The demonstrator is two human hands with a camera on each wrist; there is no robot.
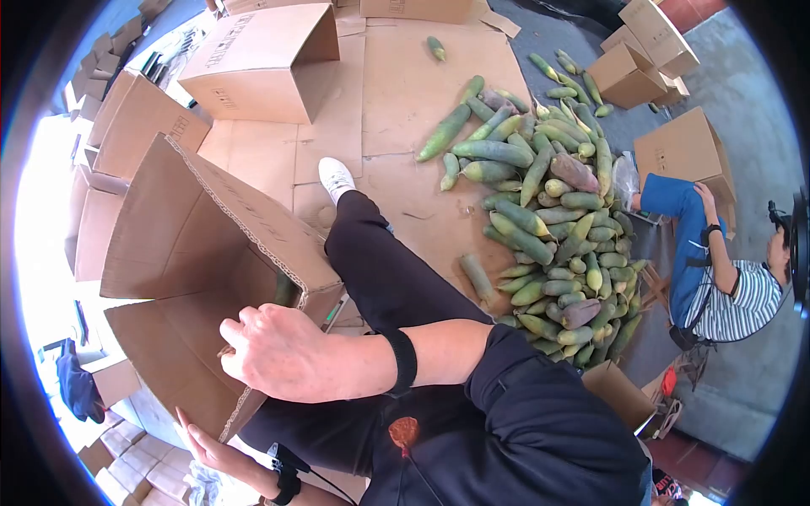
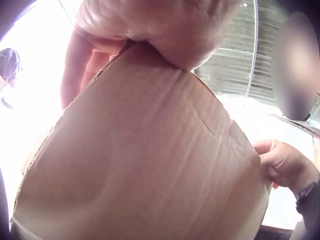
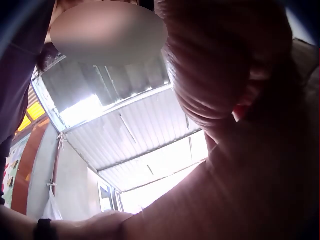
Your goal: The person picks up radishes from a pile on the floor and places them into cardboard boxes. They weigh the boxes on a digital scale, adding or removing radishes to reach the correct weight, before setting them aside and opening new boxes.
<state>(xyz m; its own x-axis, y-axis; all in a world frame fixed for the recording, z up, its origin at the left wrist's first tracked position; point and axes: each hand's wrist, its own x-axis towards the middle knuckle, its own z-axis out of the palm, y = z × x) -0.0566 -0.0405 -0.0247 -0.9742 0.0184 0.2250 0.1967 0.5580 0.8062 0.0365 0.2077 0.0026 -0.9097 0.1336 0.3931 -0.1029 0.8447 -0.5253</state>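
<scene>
An upright cardboard box with raised flaps stands at my left, beside my leg. In the head view my right hand, a black band on its wrist, has its fingers curled over the near flap edge. The left wrist view shows that right hand pinching the edge of the flap. My left hand grips the same flap lower down, fingers on one side and palm on the other. Inside the box a long green radish shows partly. Dark shadow covers the right hand in its wrist view.
A big heap of green radishes covers the floor at right, a few reddish. More cardboard boxes stand ahead and to the left. At far right a person sits beside the heap. Flattened cardboard lines the floor.
</scene>
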